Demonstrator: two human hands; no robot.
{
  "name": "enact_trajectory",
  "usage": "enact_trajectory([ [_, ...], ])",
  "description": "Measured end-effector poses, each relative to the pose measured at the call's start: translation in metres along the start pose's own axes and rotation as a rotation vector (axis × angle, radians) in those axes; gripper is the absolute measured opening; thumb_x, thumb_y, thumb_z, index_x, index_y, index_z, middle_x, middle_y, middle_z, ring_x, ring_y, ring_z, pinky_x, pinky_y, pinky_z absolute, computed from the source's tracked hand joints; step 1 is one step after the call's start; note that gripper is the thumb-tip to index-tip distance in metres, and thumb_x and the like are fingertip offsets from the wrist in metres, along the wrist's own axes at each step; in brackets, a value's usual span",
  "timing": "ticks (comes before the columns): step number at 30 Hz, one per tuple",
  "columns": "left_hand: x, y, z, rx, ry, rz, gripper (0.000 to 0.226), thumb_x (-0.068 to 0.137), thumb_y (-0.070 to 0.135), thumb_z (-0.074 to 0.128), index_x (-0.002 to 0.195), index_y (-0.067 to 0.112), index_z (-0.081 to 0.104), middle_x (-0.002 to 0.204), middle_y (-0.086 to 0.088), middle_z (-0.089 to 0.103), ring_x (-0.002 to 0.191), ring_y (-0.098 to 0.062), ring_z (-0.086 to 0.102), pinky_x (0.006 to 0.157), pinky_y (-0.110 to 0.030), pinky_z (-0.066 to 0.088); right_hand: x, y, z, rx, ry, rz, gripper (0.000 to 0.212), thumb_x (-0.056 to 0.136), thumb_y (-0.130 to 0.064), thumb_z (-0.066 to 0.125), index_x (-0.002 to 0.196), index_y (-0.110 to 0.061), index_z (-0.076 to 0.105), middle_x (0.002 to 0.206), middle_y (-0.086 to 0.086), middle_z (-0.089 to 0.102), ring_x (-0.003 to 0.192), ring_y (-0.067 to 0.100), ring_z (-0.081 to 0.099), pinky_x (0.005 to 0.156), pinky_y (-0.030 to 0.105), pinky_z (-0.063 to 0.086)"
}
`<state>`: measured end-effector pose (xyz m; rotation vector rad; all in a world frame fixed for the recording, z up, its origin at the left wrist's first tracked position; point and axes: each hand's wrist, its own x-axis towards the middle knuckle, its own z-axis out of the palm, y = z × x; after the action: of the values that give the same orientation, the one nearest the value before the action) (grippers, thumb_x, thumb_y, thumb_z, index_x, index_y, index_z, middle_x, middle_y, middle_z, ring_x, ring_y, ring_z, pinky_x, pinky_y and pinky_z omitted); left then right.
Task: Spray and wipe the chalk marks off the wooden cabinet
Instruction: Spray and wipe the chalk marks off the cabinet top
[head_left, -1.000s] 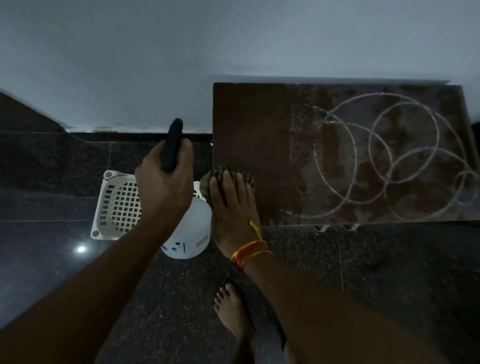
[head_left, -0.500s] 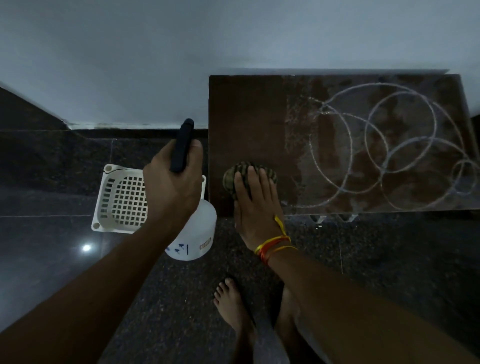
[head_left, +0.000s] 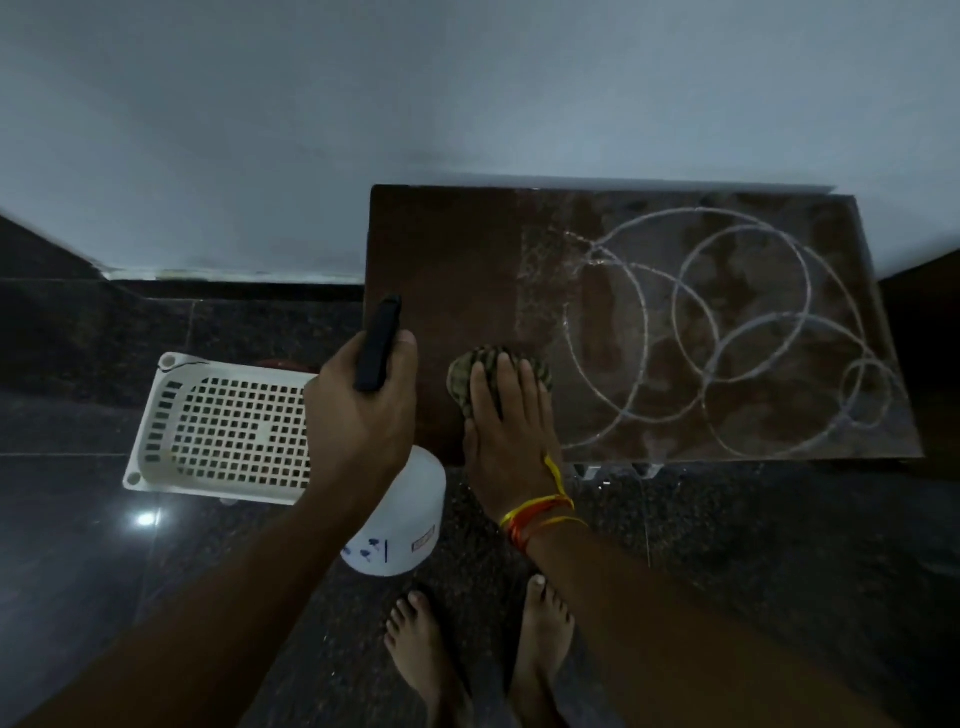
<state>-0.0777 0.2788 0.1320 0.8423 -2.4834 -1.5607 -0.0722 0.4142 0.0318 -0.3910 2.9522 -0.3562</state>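
Firmly gripping spray bottle (head_left: 397, 519) with left hand (head_left: 363, 410); pressing cloth (head_left: 470, 379) onto cabinet (head_left: 447, 270) under flat-fingered right hand (head_left: 511, 441).

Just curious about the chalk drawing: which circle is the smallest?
The little chalk circle at the cabinet top's far right, near the front edge; the others are much wider and overlap toward the middle.

Scene is reading dim and bluish, grainy throughout. A small white glare spot is shining on the polished floor (head_left: 146, 518) at lower left. Wide-angle lens is bending the wall (head_left: 467, 104) and edges; corners are falling into shadow.
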Motion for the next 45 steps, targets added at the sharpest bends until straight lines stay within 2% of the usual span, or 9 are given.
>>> enact_trajectory([
  [3,-0.001,0.007,0.01,0.005,0.008,0.0,0.028,0.092,0.049,0.051,0.071,0.031,0.055,0.07,-0.007,0.065,0.056,-0.03,0.063,0.057,-0.054,0.056,-0.007,0.006,-0.003,0.033,-0.018,0.015,0.056,0.094,-0.031,0.027,0.146,-0.011,0.031,0.152,0.017,0.03,0.141,0.038,0.025,0.115,0.053,0.023],
  [6,0.0,0.014,0.019,0.0,0.006,-0.001,0.029,0.089,0.052,0.05,0.07,0.03,0.055,0.071,-0.009,0.065,0.06,-0.033,0.064,0.061,-0.056,0.056,-0.003,0.016,-0.006,0.032,-0.035,0.004,0.055,0.095,-0.031,0.028,0.148,-0.013,0.027,0.154,0.016,0.026,0.143,0.037,0.021,0.116,0.052,0.021],
  [11,0.004,0.013,0.03,0.001,0.031,0.008,0.034,0.087,0.056,0.048,0.068,0.028,0.056,0.067,-0.008,0.065,0.056,-0.03,0.063,0.057,-0.054,0.056,0.029,0.026,-0.006,0.023,0.009,0.02,0.057,0.095,-0.03,0.037,0.148,-0.012,0.026,0.154,0.016,0.025,0.143,0.038,0.019,0.116,0.051,0.019],
  [17,-0.001,0.018,0.036,0.017,-0.002,-0.004,0.032,0.095,0.043,0.054,0.074,0.02,0.058,0.067,-0.013,0.064,0.061,-0.032,0.064,0.057,-0.055,0.056,-0.005,0.036,-0.005,0.004,-0.013,0.042,0.056,0.096,-0.032,0.032,0.147,-0.01,0.028,0.153,0.019,0.026,0.142,0.04,0.022,0.115,0.053,0.022],
  [25,-0.002,0.021,0.043,0.03,-0.013,0.005,0.031,0.095,0.045,0.053,0.07,0.026,0.057,0.065,-0.008,0.063,0.055,-0.021,0.061,0.053,-0.052,0.057,0.025,0.043,-0.009,-0.018,-0.003,0.021,0.058,0.094,-0.034,0.027,0.148,-0.013,0.023,0.153,0.018,0.024,0.142,0.039,0.019,0.116,0.052,0.02],
  [32,0.002,0.029,0.052,0.04,-0.005,-0.027,0.041,0.088,0.055,0.05,0.071,0.019,0.06,0.062,-0.006,0.062,0.058,-0.027,0.064,0.057,-0.054,0.057,0.0,0.049,-0.003,-0.026,-0.019,-0.015,0.056,0.095,-0.035,0.027,0.147,-0.014,0.026,0.153,0.017,0.028,0.142,0.038,0.023,0.115,0.052,0.022],
  [39,0.008,0.025,0.055,0.075,-0.009,-0.029,0.036,0.092,0.049,0.052,0.069,0.022,0.058,0.065,-0.009,0.063,0.057,-0.029,0.064,0.056,-0.051,0.058,0.055,0.057,-0.013,-0.038,-0.015,-0.037,0.058,0.094,-0.032,0.034,0.148,-0.014,0.023,0.155,0.016,0.022,0.144,0.036,0.016,0.117,0.051,0.019],
  [45,0.014,0.032,0.057,0.083,0.001,-0.059,0.036,0.096,0.044,0.052,0.07,0.019,0.058,0.069,-0.012,0.065,0.06,-0.033,0.065,0.06,-0.052,0.057,0.011,0.055,-0.011,-0.034,0.002,-0.035,0.056,0.094,-0.032,0.031,0.145,-0.01,0.032,0.15,0.019,0.032,0.14,0.039,0.027,0.114,0.052,0.024],
])
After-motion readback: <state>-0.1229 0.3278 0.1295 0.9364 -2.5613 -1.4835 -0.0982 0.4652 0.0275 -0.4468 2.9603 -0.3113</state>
